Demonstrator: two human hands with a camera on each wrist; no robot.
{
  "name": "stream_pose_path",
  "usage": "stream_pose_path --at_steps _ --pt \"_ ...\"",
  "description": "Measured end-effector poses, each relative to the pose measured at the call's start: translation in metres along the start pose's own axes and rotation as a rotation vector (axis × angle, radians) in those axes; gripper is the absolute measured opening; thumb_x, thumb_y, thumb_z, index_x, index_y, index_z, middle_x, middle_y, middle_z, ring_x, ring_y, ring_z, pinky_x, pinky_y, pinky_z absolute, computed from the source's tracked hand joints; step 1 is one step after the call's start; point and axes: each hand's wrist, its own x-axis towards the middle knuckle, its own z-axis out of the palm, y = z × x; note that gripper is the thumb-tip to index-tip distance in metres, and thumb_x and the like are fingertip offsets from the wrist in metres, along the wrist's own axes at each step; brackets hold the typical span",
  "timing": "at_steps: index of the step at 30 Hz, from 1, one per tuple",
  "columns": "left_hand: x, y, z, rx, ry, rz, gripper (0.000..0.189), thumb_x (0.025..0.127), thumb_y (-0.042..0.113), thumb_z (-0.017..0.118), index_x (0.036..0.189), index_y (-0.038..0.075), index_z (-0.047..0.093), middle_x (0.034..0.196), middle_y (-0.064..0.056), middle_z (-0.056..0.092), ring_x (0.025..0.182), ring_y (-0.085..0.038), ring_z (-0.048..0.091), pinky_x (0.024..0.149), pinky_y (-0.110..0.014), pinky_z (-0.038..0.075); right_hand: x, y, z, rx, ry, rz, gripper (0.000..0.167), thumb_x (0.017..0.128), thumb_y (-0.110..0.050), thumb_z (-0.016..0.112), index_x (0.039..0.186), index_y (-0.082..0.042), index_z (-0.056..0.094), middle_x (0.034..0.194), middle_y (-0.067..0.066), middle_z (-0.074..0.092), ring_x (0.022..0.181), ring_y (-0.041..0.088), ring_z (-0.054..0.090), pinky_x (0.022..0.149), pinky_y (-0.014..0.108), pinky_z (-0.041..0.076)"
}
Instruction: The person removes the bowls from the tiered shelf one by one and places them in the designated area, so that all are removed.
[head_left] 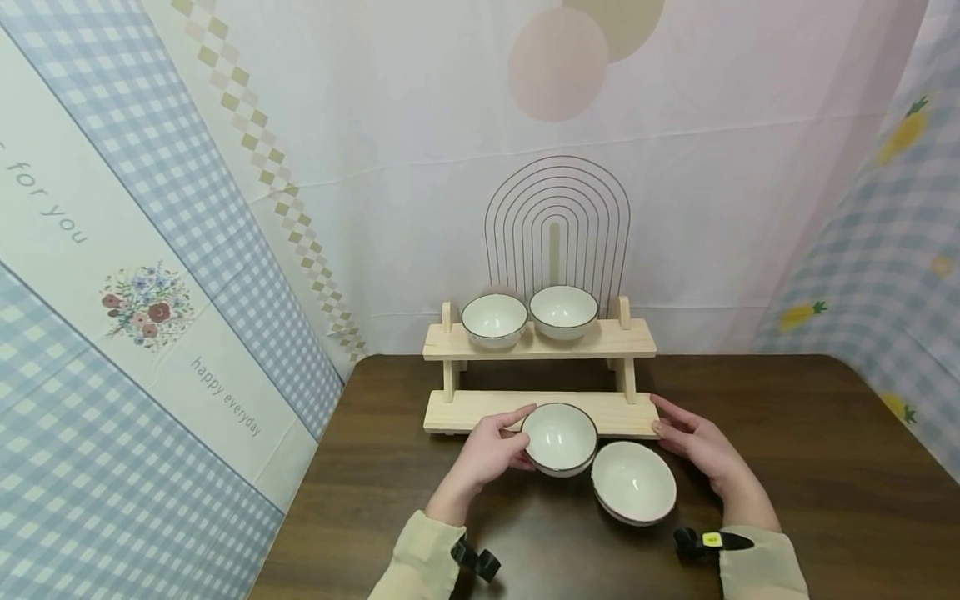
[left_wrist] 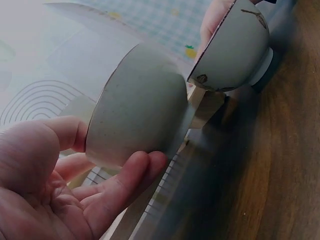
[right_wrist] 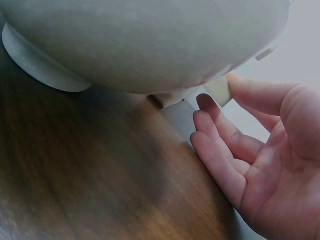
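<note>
My left hand grips a white bowl with a dark rim, thumb at the rim and fingers beneath its side. In the head view this bowl overlaps the front of the lower tier of a two-tier wooden display rack. My right hand pinches the right end of that tier between thumb and forefinger; its other fingers curl loosely in the right wrist view. Between the hands, on the table, stands another white bowl, with brown marks on its outside in the left wrist view.
Two more white bowls, one on the left and one on the right, sit side by side on the rack's upper tier. The dark wooden table reaches back to a printed cloth, with checked cloths at both sides.
</note>
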Motion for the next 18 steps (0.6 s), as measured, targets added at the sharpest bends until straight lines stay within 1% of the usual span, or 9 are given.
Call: stream_pose_path --at_steps 3,7,9,11,14,16,18 --pt "0.001 0.000 -0.002 0.014 -0.036 -0.006 0.058 0.093 -0.001 0.060 0.150 0.008 0.063 0.097 -0.018 0.078 0.069 -0.021 0.076 0.076 -0.056 0.065 0.000 0.000 0.000 0.001 0.002 -0.002 0.075 0.107 -0.042 0.066 0.169 -0.015 0.034 0.160 0.031 0.042 0.134 0.029 0.058 0.107 0.035 0.055" --pt "0.001 0.000 -0.007 0.025 -0.085 -0.009 0.057 0.094 -0.001 0.059 0.151 0.006 0.062 0.103 -0.019 0.078 0.070 -0.021 0.075 0.074 -0.050 0.067 0.001 0.000 0.001 0.006 0.001 -0.001 0.075 0.107 -0.042 0.066 0.169 -0.015 0.034 0.161 0.031 0.042 0.134 0.029 0.058 0.107 0.035 0.055" --pt "0.000 0.000 -0.010 0.030 -0.104 -0.009 0.057 0.094 -0.002 0.059 0.151 0.005 0.062 0.104 -0.018 0.077 0.070 -0.020 0.074 0.074 -0.050 0.067 0.001 0.001 0.000 0.006 0.001 -0.001 0.075 0.107 -0.042 0.066 0.169 -0.015 0.034 0.161 0.031 0.041 0.135 0.029 0.058 0.106 0.035 0.056" --pt "0.000 0.001 -0.013 0.037 -0.124 -0.009 0.056 0.095 -0.002 0.058 0.150 0.005 0.062 0.103 -0.017 0.077 0.068 -0.019 0.073 0.075 -0.053 0.066 0.001 0.001 0.000 0.005 0.000 -0.003 0.075 0.106 -0.042 0.066 0.169 -0.015 0.034 0.161 0.031 0.041 0.135 0.029 0.058 0.106 0.034 0.056" --pt "0.000 0.000 -0.016 0.057 -0.146 -0.008 0.055 0.094 -0.002 0.059 0.148 0.006 0.064 0.094 -0.014 0.075 0.066 -0.019 0.072 0.076 -0.058 0.065 0.002 0.001 0.000 0.009 -0.002 -0.006 0.076 0.106 -0.043 0.066 0.169 -0.014 0.035 0.161 0.031 0.041 0.133 0.027 0.059 0.105 0.032 0.056" --pt "0.000 -0.002 -0.019 0.077 -0.159 -0.007 0.055 0.094 -0.002 0.060 0.147 0.009 0.066 0.091 -0.012 0.075 0.067 -0.019 0.072 0.076 -0.059 0.065 0.002 0.001 0.000 0.014 -0.003 -0.009 0.076 0.106 -0.042 0.067 0.168 -0.013 0.035 0.161 0.031 0.041 0.131 0.024 0.060 0.104 0.031 0.056" --pt "0.001 -0.003 -0.021 0.101 -0.171 -0.004 0.054 0.094 -0.001 0.060 0.146 0.012 0.067 0.093 -0.011 0.075 0.068 -0.020 0.073 0.075 -0.057 0.065 0.002 0.002 0.000 0.017 -0.003 -0.012 0.076 0.106 -0.042 0.067 0.168 -0.013 0.035 0.160 0.031 0.042 0.129 0.022 0.061 0.104 0.030 0.056"
